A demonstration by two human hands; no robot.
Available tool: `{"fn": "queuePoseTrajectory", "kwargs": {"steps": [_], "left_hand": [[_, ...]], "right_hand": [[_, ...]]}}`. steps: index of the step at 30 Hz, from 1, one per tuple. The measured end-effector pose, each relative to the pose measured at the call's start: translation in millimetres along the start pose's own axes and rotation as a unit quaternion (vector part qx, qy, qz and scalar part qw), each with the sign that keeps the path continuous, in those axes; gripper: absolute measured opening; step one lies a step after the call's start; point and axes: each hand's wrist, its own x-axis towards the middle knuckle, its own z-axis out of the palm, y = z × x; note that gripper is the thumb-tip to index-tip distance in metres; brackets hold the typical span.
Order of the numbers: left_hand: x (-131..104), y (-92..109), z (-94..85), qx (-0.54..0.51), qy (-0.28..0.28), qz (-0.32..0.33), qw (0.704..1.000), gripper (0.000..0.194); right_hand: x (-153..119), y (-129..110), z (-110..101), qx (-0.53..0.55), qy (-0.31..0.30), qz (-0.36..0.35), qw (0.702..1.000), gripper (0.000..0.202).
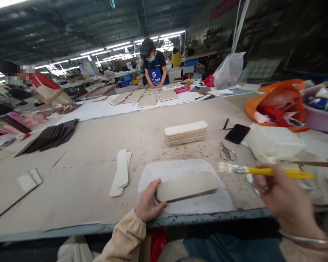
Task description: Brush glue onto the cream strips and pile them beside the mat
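My left hand (150,202) grips the left end of a low stack of long greyish strips (187,186), with the thumb at the near side and fingers at the far corner. Under the stack lies a white sheet (161,169). My right hand (282,193) is closed around the yellow handle of a paintbrush (262,171). Its pale bristles point left, above the table just right of the sheet. A taller stack of cream strips with rounded corners (186,133) stands behind the sheet. Two loose pale strips (121,174) overlap to its left.
Scissors (227,152), a black phone (237,133) and a white plastic container (274,142) lie to the right. Behind them are an orange bag (278,103) and a purple basin (322,118). Dark brown pieces (51,136) lie left. A co-worker (154,67) stands across the table.
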Motion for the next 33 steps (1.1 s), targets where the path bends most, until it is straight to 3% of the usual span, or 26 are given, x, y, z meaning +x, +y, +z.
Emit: {"fn": "queuePoseTrajectory", "kwargs": {"steps": [1, 3, 6, 9, 13, 17, 22, 27, 33], "left_hand": [[-0.4, -0.6, 0.1, -0.004, 0.0, 0.001, 1.0, 0.079], [-0.9, -2.6, 0.5, -0.013, 0.003, 0.004, 1.0, 0.08], [-1.0, -4.8, 1.5, -0.027, 0.012, 0.004, 1.0, 0.082], [-1.1, -4.8, 2.1, -0.046, 0.021, -0.006, 0.999, 0.085], [-0.9, -2.6, 1.1, -0.065, 0.023, -0.017, 0.997, 0.088], [0.2, -0.6, -0.5, -0.063, 0.013, -0.02, 0.998, 0.09], [1.2, -1.2, -0.5, -0.053, 0.009, -0.022, 0.998, 0.09], [0.3, -4.3, 0.8, -0.032, 0.006, -0.019, 0.999, 0.087], [1.2, -5.1, 1.8, -0.004, 0.002, -0.016, 1.0, 0.082]], "right_hand": [[-9.2, -7.1, 29.6, 0.047, -0.014, 0.044, 0.998, 0.038], [-24.7, -17.1, 82.7, 0.04, -0.062, 0.062, 0.995, 0.034], [-40.7, -20.9, 138.0, 0.045, -0.137, 0.068, 0.987, 0.034], [-49.7, -16.7, 168.8, 0.028, -0.19, 0.058, 0.98, 0.033], [-55.0, -9.7, 190.5, -0.007, -0.22, 0.042, 0.975, 0.031], [-56.0, -5.9, 199.8, -0.043, -0.238, 0.024, 0.97, 0.03], [-51.0, -1.9, 195.7, -0.102, -0.211, 0.006, 0.972, 0.033], [-41.5, 2.0, 173.7, -0.151, -0.165, -0.004, 0.975, 0.039], [-27.0, 1.4, 133.1, -0.219, -0.099, 0.0, 0.971, 0.04]]}}
